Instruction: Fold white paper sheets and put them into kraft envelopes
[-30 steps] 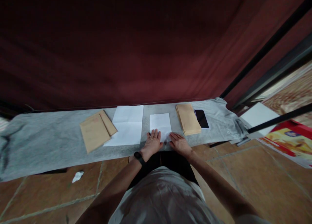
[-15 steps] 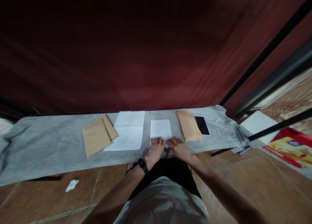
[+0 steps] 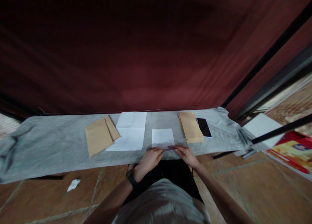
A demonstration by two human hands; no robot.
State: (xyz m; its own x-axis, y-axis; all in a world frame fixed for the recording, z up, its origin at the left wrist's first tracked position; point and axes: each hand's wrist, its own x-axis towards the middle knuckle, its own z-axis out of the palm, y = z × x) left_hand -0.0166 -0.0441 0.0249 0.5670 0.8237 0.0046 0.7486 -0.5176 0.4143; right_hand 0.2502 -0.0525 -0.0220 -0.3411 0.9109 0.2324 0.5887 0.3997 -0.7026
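Note:
A white sheet of paper lies at the table's front edge, its near edge lifted a little. My left hand pinches the near left corner, fingers closed on it. At the near right corner, my right hand grips the same sheet between thumb and fingers. Left of it lies a larger white paper with a crease across it. Brown envelopes partly overlap that paper's left side. To the right is a stack of brown envelopes.
A dark-screened phone touches the right stack. Grey cloth covers the narrow table. A dark red curtain hangs behind. On the right are a black metal bar and a red and yellow box. Crumpled white paper lies on the tiled floor.
Both hands have drawn the sheet towards me, to the table's front edge. Its near edge is now raised between my fingers, where before my hands lay flatter on it.

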